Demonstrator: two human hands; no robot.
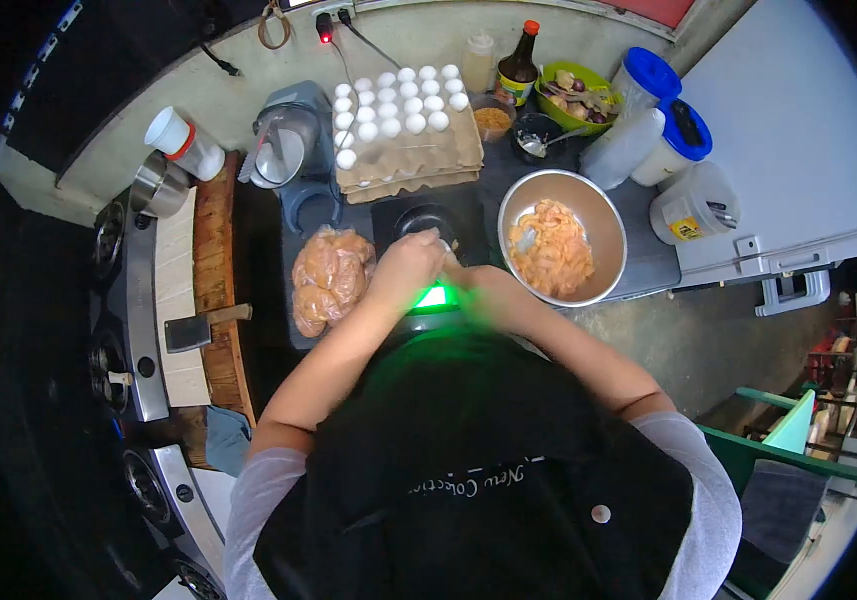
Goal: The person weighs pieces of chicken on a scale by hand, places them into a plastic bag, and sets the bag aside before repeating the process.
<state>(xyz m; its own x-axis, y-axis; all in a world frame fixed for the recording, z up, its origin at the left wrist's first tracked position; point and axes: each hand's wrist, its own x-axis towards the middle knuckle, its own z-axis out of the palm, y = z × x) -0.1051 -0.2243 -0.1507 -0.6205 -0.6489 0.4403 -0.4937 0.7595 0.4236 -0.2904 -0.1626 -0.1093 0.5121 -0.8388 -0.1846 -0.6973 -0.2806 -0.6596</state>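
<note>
Centrally, hands (439, 265) over scale (434, 297), bowl (604, 215) beside

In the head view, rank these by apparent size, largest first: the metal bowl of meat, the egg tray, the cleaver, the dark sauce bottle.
1. egg tray
2. metal bowl, slightly smaller
3. cleaver
4. dark sauce bottle

The lens distorts the edges, so the last two are uncertain.

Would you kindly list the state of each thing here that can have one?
Egg tray: partly filled with white eggs.
Metal bowl: holds raw meat.
Scale display: lit green.
Blue-lidded tubs: lids on.
Sauce bottle: capped.
Cleaver: lying flat on board.
Bag: full.
</note>
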